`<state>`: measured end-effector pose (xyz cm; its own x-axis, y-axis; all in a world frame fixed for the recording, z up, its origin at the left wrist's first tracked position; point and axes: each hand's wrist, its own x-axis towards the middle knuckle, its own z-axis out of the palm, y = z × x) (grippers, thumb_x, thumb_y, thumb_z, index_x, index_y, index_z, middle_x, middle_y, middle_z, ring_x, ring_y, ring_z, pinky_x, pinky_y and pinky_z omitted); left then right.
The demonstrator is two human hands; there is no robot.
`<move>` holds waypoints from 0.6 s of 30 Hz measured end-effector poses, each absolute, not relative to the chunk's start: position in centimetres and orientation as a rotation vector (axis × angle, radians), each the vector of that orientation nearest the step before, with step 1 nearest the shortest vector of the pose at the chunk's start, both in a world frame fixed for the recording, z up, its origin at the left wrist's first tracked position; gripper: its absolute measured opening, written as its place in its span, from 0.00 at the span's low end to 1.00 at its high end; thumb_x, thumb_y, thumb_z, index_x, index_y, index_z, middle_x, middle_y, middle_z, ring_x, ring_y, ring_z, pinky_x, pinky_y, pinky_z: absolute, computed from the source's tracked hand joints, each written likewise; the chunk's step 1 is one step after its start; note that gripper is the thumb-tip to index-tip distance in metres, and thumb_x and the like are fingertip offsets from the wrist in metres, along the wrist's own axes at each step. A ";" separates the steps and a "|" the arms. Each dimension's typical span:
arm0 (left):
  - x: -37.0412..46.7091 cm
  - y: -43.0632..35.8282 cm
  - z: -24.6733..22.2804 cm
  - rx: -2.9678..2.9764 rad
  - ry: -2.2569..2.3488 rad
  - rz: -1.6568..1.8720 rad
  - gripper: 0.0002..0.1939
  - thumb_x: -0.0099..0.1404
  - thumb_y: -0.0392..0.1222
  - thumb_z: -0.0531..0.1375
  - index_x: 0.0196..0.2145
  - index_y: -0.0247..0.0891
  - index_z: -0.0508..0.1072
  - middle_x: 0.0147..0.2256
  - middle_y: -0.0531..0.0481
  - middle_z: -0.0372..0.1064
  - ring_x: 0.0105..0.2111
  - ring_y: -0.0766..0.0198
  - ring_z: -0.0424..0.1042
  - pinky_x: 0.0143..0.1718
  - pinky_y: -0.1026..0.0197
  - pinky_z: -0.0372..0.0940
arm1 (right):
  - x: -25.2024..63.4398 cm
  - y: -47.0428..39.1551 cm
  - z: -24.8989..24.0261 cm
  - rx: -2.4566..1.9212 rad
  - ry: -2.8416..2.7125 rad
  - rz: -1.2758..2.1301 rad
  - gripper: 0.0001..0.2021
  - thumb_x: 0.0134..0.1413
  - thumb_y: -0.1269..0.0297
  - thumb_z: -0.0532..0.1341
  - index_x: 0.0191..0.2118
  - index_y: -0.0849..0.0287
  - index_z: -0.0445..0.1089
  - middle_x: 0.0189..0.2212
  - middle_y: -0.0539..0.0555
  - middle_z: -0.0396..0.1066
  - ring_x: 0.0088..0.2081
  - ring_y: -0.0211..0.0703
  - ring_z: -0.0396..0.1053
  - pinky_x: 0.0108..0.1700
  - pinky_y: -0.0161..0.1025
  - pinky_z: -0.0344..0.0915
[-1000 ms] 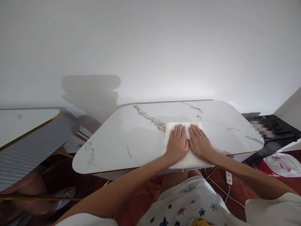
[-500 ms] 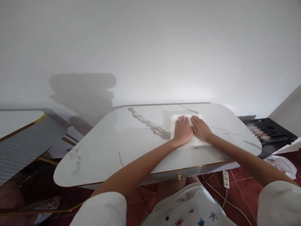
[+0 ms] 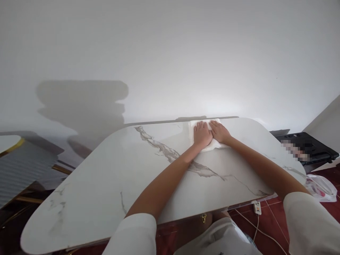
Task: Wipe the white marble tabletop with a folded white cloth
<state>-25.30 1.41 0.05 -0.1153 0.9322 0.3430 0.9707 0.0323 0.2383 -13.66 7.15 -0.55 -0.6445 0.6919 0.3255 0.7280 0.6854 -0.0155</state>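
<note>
A white cloth lies flat near the back edge of a white marble-patterned tabletop. My left hand presses down on it, palm down with the fingers stretched forward. Just to its right, my right hand rests on the same cloth, fingers also laid out flat. The two hands meet at the thumbs. Parts of the cloth are hidden beneath them. Grey-brown veining runs across the tabletop to the left of and below the cloth.
A pale wall stands right behind the table. On the right are a black case, a white plastic bag and a power strip with its cord on the red tiled floor. Another gold-edged table stands at left.
Both hands have pushed the cloth away from me, toward the table's back edge by the wall. My view has leaned forward, with the tabletop now larger.
</note>
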 end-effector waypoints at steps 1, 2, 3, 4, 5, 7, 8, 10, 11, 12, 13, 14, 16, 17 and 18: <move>-25.6 2.0 0.0 -2.018 -2.190 -0.639 0.26 0.68 0.39 0.44 0.61 0.29 0.60 0.64 0.38 0.54 0.64 0.50 0.51 0.63 0.47 0.49 | -14.0 7.7 -0.4 -1.120 -2.605 -0.167 0.25 0.64 0.69 0.44 0.62 0.74 0.58 0.63 0.66 0.57 0.65 0.52 0.53 0.64 0.47 0.51; -25.8 2.5 0.0 -2.012 -2.189 -0.636 0.25 0.68 0.39 0.44 0.61 0.29 0.60 0.64 0.37 0.54 0.64 0.50 0.51 0.63 0.47 0.50 | -14.3 8.2 -0.3 -1.119 -2.617 -0.165 0.25 0.64 0.69 0.44 0.62 0.75 0.57 0.63 0.66 0.57 0.65 0.52 0.53 0.64 0.46 0.51; -26.1 3.0 0.0 -2.007 -2.186 -0.629 0.25 0.68 0.39 0.44 0.60 0.29 0.60 0.64 0.37 0.54 0.64 0.50 0.51 0.63 0.47 0.50 | -14.6 8.7 -0.3 -1.121 -2.625 -0.161 0.25 0.64 0.69 0.44 0.62 0.75 0.57 0.64 0.67 0.56 0.65 0.52 0.52 0.64 0.46 0.51; -26.4 3.5 0.0 -2.007 -2.180 -0.618 0.25 0.68 0.39 0.44 0.60 0.30 0.60 0.64 0.37 0.54 0.64 0.50 0.51 0.63 0.46 0.50 | -14.9 9.2 -0.2 -1.126 -2.627 -0.158 0.25 0.64 0.70 0.44 0.63 0.75 0.57 0.64 0.67 0.56 0.65 0.52 0.52 0.64 0.46 0.50; -26.7 3.9 0.0 -2.010 -2.173 -0.602 0.25 0.68 0.39 0.44 0.60 0.30 0.60 0.63 0.37 0.54 0.64 0.49 0.51 0.62 0.46 0.50 | -15.2 9.7 -0.2 -1.131 -2.623 -0.155 0.25 0.64 0.70 0.44 0.63 0.75 0.56 0.64 0.67 0.55 0.65 0.53 0.52 0.64 0.46 0.50; -27.2 4.8 0.1 -2.025 -2.165 -0.562 0.25 0.68 0.39 0.44 0.60 0.30 0.60 0.64 0.37 0.54 0.64 0.49 0.51 0.63 0.47 0.50 | -15.8 10.5 -0.2 -1.129 -2.605 -0.151 0.25 0.63 0.70 0.44 0.62 0.75 0.57 0.64 0.67 0.56 0.65 0.53 0.52 0.63 0.46 0.50; -27.5 5.1 0.2 -2.035 -2.159 -0.540 0.25 0.68 0.39 0.44 0.60 0.29 0.60 0.64 0.37 0.54 0.64 0.49 0.51 0.63 0.47 0.50 | -16.0 10.8 -0.3 -1.122 -2.597 -0.147 0.24 0.63 0.70 0.44 0.62 0.74 0.57 0.63 0.67 0.57 0.64 0.53 0.52 0.63 0.46 0.51; -28.0 5.8 0.3 -2.053 -2.146 -0.506 0.26 0.68 0.40 0.44 0.60 0.28 0.59 0.63 0.37 0.54 0.64 0.49 0.51 0.62 0.48 0.50 | -16.4 11.5 -0.4 -1.111 -2.589 -0.137 0.24 0.63 0.71 0.45 0.61 0.74 0.58 0.62 0.67 0.58 0.64 0.53 0.53 0.63 0.46 0.51; -28.1 6.0 0.3 -2.060 -2.137 -0.493 0.25 0.68 0.40 0.43 0.60 0.29 0.60 0.63 0.37 0.54 0.63 0.50 0.52 0.62 0.48 0.50 | -16.5 11.7 -0.4 -1.110 -2.587 -0.131 0.24 0.62 0.71 0.45 0.61 0.75 0.58 0.62 0.67 0.58 0.64 0.54 0.53 0.63 0.46 0.51; -28.3 6.3 0.3 -2.066 -2.130 -0.482 0.25 0.68 0.40 0.43 0.60 0.29 0.60 0.63 0.38 0.54 0.63 0.50 0.52 0.62 0.48 0.50 | -16.5 12.0 -0.5 -1.110 -2.585 -0.125 0.24 0.63 0.70 0.45 0.61 0.75 0.58 0.62 0.67 0.58 0.64 0.54 0.53 0.63 0.46 0.50; -28.4 6.6 0.2 -2.070 -2.125 -0.473 0.25 0.68 0.40 0.43 0.60 0.30 0.60 0.63 0.38 0.55 0.63 0.50 0.52 0.62 0.48 0.50 | -16.5 12.2 -0.5 -1.108 -2.585 -0.119 0.24 0.63 0.70 0.45 0.61 0.76 0.58 0.62 0.68 0.58 0.64 0.54 0.53 0.63 0.46 0.50; -28.4 6.8 0.2 -2.071 -2.124 -0.462 0.25 0.68 0.40 0.43 0.60 0.30 0.60 0.63 0.39 0.54 0.63 0.50 0.52 0.62 0.48 0.50 | -16.4 12.5 -0.6 -1.101 -2.586 -0.112 0.25 0.63 0.69 0.44 0.62 0.76 0.57 0.63 0.68 0.57 0.64 0.54 0.53 0.63 0.46 0.50; -28.3 7.3 0.1 -2.076 -2.128 -0.443 0.25 0.68 0.39 0.43 0.60 0.30 0.59 0.64 0.39 0.53 0.64 0.50 0.51 0.63 0.48 0.49 | -16.1 13.0 -0.7 -1.077 -2.589 -0.089 0.25 0.63 0.68 0.45 0.61 0.75 0.58 0.63 0.67 0.57 0.64 0.55 0.53 0.63 0.47 0.51; -28.2 7.6 0.1 -2.078 -2.131 -0.436 0.25 0.68 0.39 0.43 0.60 0.30 0.59 0.64 0.39 0.53 0.64 0.50 0.51 0.63 0.48 0.49 | -15.9 13.4 -0.7 -1.068 -2.589 -0.077 0.25 0.63 0.67 0.45 0.61 0.74 0.58 0.63 0.67 0.58 0.63 0.55 0.53 0.62 0.47 0.51; -27.9 7.9 0.1 -2.082 -2.131 -0.431 0.25 0.68 0.39 0.43 0.60 0.30 0.59 0.64 0.39 0.53 0.64 0.50 0.51 0.63 0.49 0.49 | -15.6 13.7 -0.8 -1.064 -2.586 -0.066 0.24 0.63 0.67 0.45 0.61 0.73 0.59 0.62 0.66 0.58 0.63 0.55 0.54 0.62 0.48 0.52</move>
